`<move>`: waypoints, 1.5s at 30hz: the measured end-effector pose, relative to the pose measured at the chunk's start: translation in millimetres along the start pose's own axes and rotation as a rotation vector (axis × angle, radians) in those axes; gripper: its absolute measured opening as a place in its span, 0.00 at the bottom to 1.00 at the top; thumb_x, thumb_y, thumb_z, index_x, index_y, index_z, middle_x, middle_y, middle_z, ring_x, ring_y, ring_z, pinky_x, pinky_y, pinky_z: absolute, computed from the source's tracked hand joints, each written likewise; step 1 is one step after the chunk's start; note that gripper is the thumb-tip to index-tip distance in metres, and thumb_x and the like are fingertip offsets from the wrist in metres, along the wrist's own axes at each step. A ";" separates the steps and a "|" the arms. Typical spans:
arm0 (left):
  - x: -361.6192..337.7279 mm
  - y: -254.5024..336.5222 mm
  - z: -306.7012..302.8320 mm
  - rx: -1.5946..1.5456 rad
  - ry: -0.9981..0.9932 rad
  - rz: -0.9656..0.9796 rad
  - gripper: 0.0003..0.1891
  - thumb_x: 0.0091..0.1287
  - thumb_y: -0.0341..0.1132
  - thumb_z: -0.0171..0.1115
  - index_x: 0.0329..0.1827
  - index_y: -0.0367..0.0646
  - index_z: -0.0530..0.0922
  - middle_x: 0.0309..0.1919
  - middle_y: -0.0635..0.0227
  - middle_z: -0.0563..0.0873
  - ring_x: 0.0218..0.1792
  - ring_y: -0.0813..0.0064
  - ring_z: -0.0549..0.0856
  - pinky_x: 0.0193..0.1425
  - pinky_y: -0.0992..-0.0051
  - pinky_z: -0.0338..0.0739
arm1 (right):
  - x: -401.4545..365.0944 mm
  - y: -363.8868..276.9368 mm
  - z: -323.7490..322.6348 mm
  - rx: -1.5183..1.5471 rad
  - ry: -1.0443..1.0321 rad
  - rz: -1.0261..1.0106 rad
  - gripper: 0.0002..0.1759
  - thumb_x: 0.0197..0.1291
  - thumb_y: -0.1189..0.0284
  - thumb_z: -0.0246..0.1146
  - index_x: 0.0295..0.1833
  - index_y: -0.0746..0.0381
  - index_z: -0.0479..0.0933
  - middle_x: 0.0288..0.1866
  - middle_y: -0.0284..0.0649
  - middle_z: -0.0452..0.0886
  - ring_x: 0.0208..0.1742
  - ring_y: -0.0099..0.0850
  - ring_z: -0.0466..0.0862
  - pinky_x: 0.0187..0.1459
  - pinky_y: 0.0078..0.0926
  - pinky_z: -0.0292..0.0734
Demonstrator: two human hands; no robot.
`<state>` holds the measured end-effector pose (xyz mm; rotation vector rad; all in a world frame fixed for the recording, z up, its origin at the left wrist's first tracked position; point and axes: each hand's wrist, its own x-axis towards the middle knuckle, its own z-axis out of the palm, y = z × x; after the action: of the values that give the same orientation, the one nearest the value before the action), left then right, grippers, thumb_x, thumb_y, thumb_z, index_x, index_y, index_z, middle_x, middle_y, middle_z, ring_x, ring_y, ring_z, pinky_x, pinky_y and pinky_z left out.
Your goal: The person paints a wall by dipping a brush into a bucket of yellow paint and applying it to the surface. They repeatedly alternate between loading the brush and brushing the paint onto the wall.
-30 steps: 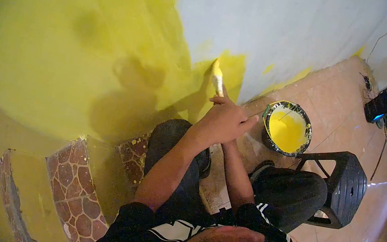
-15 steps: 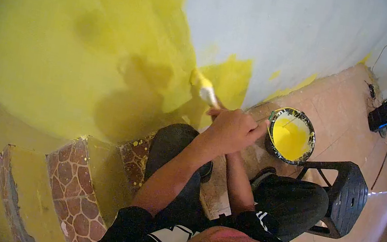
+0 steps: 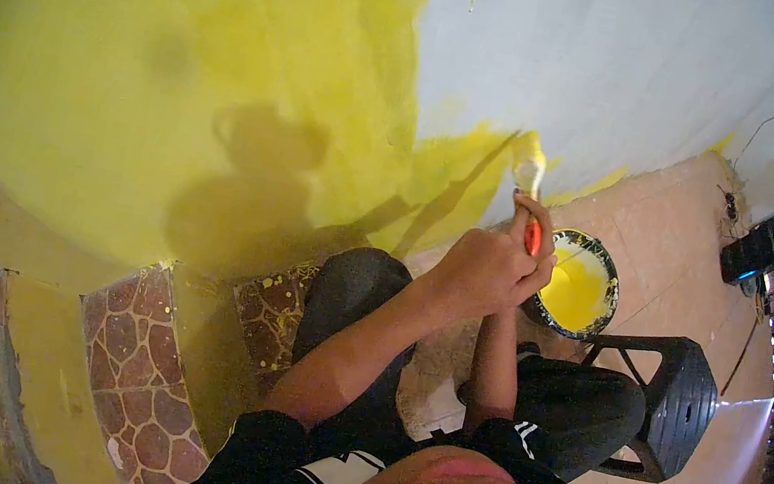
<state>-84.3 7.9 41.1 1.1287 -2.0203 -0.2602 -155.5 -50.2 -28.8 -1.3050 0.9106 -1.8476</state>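
Note:
The paintbrush (image 3: 530, 163), with a red handle and yellow-coated bristles, touches the wall at the border between yellow and white. My right hand (image 3: 537, 213) appears closed on its handle, partly hidden by the other hand. My left hand (image 3: 479, 269) crosses over my right wrist, its fingers curled near the left rim of the paint bucket; what they hold, if anything, is hidden. Yellow paint fills the bottom of the black-rimmed bucket (image 3: 610, 296) on the floor. Fresh yellow covers the left part of the wall (image 3: 586, 71), and bluish white the right.
A black plastic stool (image 3: 682, 411) stands right of my knee. Steps with stone-pattern tiles (image 3: 143, 345) lie at lower left. A dark device with a blue light (image 3: 746, 261) sits at the right on the tiled floor (image 3: 654, 219). A thin cable hangs on the wall.
The brush and both hands have moved right along the wall, and the brush now points more upright. More of its red handle shows. The view has shifted slightly.

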 end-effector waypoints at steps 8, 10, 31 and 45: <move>-1.0 1.2 -2.4 -0.018 0.023 0.008 0.23 0.63 0.46 0.53 0.13 0.40 0.76 0.10 0.53 0.75 0.14 0.54 0.78 0.21 0.60 0.73 | -1.4 15.3 -3.4 -0.167 -0.019 -0.110 0.04 0.58 0.80 0.57 0.37 0.64 0.77 0.46 0.41 0.80 0.40 0.25 0.78 0.43 0.21 0.72; -0.5 3.2 -5.4 0.015 0.019 0.027 0.24 0.63 0.46 0.53 0.13 0.39 0.76 0.10 0.53 0.75 0.14 0.54 0.78 0.21 0.61 0.74 | -10.3 16.6 2.8 -0.147 -0.082 -0.086 0.04 0.59 0.80 0.57 0.37 0.64 0.77 0.47 0.41 0.80 0.40 0.24 0.78 0.44 0.20 0.71; 2.6 11.8 4.7 -0.041 0.150 0.145 0.25 0.62 0.42 0.56 0.06 0.42 0.70 0.05 0.62 0.71 0.07 0.59 0.72 0.16 0.62 0.69 | -62.7 0.6 48.3 0.137 -0.454 -0.166 0.08 0.54 0.79 0.62 0.24 0.59 0.74 0.50 0.46 0.80 0.36 0.25 0.80 0.41 0.22 0.73; -41.7 -11.5 28.4 0.319 -0.922 -0.228 0.11 0.57 0.37 0.55 0.28 0.36 0.79 0.28 0.49 0.82 0.33 0.52 0.83 0.38 0.57 0.77 | 33.8 46.7 -121.4 0.287 0.623 0.181 0.10 0.55 0.80 0.58 0.43 0.65 0.71 0.33 0.42 0.78 0.32 0.32 0.81 0.35 0.26 0.81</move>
<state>-85.4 28.8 -6.2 1.6374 -2.7932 -0.6921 -273.8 -84.3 -82.5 -0.4529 0.9800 -2.1735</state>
